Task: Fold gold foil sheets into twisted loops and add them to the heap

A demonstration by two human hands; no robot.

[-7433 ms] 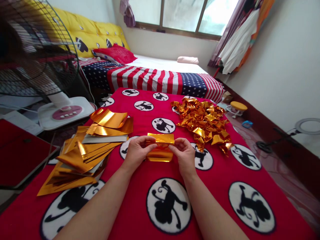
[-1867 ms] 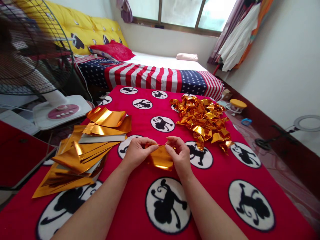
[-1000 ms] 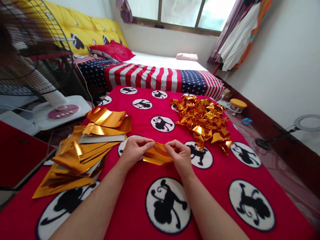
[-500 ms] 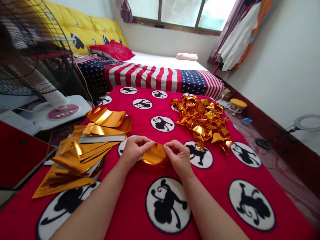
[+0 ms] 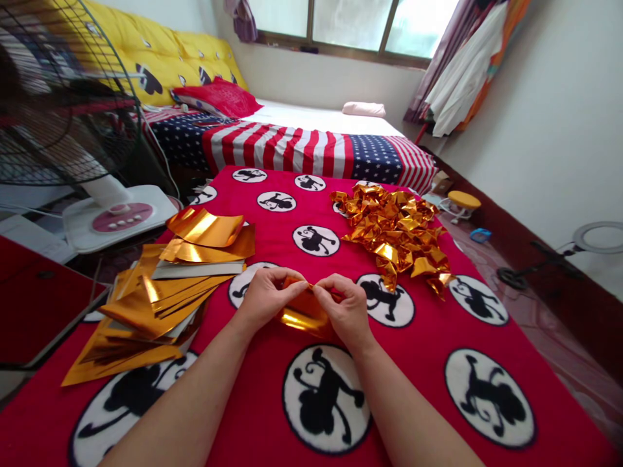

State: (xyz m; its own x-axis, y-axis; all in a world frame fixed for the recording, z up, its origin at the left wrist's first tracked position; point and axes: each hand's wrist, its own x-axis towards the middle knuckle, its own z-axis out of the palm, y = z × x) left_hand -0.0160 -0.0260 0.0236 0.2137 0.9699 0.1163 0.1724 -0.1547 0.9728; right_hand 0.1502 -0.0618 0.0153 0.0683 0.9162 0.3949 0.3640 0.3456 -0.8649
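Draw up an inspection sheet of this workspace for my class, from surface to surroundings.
Surface: red cloth with monkey prints.
Job's things: gold sheet in hand; pile of sheets, left; heap of folded pieces, right.
Clutter: yellow stool and blue item on the floor, right.
Hands: left hand and right hand pinch the gold sheet at its far edge.
Cables: white cord by the fan.
Surroundings: bed beyond the cloth; window above it.

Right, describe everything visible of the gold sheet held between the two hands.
The gold sheet is shiny and foil-like, with a bright glint across its curved near part. The left hand and the right hand pinch its far edge, close to each other. It is above or on the red blanket; which one is unclear. The hands hide parts of it, so its full outline cannot be told.
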